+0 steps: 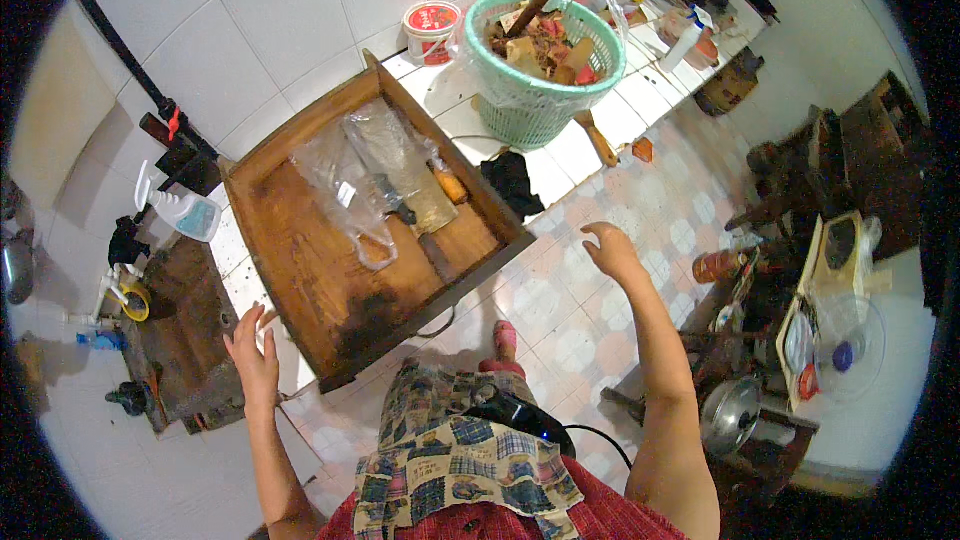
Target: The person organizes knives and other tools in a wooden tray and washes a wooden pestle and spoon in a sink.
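Before me a wooden drawer (300,240) rests on a white tiled counter (244,274), its near corner jutting past the counter's edge. Inside lie a crumpled clear plastic bag (330,180), a tool with a dark handle (401,211) partly under plastic, an orange handle (450,184) and a flat plastic-wrapped piece (431,206). My left hand (255,349) is beside the drawer's left side, fingers apart, holding nothing. Out to the right, my right hand (611,247) hangs over the floor with fingers loosely curved and nothing in it.
A green plastic basket (517,116) full of scraps, with a stick leaning in it, stands behind the drawer. Near it are a red-lidded tub (433,30), a black cloth (512,184) and a wooden-handled brush (596,139). A spray bottle (184,210) stands left; a cluttered rack (810,315) right.
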`<state>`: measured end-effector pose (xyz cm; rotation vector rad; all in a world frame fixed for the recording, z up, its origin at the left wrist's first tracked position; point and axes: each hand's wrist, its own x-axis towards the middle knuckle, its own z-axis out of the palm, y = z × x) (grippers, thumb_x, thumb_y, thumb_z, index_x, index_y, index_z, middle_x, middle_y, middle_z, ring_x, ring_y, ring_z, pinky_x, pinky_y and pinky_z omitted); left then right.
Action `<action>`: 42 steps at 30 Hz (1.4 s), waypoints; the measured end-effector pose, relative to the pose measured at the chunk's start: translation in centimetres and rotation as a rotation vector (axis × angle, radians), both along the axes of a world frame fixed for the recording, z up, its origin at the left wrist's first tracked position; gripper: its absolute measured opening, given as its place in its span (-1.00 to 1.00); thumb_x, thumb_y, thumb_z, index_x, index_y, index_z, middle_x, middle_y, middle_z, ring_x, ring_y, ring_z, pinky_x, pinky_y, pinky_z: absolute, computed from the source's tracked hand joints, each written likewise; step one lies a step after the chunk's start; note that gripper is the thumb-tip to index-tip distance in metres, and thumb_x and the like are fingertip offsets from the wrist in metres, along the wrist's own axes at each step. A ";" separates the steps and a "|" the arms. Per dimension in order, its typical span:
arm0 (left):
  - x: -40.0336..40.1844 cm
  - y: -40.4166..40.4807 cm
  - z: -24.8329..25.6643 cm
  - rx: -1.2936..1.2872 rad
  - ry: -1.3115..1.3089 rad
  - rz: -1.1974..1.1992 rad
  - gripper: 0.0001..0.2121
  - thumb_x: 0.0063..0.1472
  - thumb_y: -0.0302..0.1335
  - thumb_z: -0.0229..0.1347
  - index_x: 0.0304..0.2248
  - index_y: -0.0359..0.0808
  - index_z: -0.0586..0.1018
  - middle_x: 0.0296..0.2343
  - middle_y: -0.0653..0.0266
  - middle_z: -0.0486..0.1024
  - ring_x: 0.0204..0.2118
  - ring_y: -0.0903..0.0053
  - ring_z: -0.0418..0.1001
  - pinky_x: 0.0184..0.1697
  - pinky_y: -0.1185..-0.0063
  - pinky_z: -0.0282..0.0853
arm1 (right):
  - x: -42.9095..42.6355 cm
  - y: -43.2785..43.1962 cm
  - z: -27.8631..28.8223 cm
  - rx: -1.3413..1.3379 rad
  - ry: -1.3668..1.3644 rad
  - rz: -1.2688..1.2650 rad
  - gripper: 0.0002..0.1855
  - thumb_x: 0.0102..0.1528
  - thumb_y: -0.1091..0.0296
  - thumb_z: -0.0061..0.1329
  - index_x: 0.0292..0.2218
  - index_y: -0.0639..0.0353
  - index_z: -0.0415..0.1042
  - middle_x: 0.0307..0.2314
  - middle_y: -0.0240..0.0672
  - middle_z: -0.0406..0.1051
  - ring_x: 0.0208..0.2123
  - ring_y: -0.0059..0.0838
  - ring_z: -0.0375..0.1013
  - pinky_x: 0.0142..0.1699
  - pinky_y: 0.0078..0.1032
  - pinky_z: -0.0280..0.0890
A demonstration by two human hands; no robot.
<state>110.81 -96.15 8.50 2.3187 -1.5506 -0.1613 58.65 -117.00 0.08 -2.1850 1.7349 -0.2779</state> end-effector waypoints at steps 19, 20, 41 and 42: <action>-13.2 -3.0 -1.2 0.049 -0.030 0.330 -0.64 0.10 -0.52 -0.01 -0.07 -0.13 0.35 -0.06 0.24 0.28 0.03 0.33 0.20 0.13 0.06 -0.35 | 6.1 -8.4 0.6 -0.197 -0.412 0.391 -0.46 -0.21 0.61 -0.07 -0.10 0.20 0.30 -0.26 0.01 0.35 -0.14 -0.09 0.30 -0.01 -0.39 0.18; -12.2 -2.5 -1.6 0.131 0.036 0.368 -0.60 0.08 -0.53 0.01 -0.04 -0.13 0.32 -0.05 0.23 0.26 0.04 0.32 0.18 0.12 0.04 -0.34 | 6.2 -8.4 0.4 -0.150 -0.380 0.389 -0.48 -0.19 0.59 -0.07 -0.10 0.20 0.30 -0.23 0.01 0.34 -0.11 -0.08 0.28 0.01 -0.39 0.16; 3.1 -6.3 -9.9 0.070 0.629 0.471 -0.28 -0.15 -0.49 0.23 0.04 -0.43 0.17 -0.07 -0.04 0.27 0.03 0.29 0.19 0.05 0.44 0.12 | 22.7 -16.0 0.8 0.336 -0.456 0.163 -0.53 -0.02 0.26 -0.10 -0.08 0.29 0.26 -0.26 -0.04 0.39 -0.22 -0.16 0.38 -0.11 -0.42 0.22; 2.0 -7.2 -7.3 -0.078 0.917 0.398 -0.37 -0.13 -0.60 0.14 0.00 -0.45 0.20 -0.11 -0.03 0.31 -0.02 0.34 0.25 0.02 0.47 0.15 | 22.7 -16.1 0.8 0.339 -0.396 0.162 -0.55 -0.03 0.32 -0.09 -0.09 0.29 0.27 -0.27 -0.06 0.40 -0.22 -0.16 0.38 -0.11 -0.41 0.22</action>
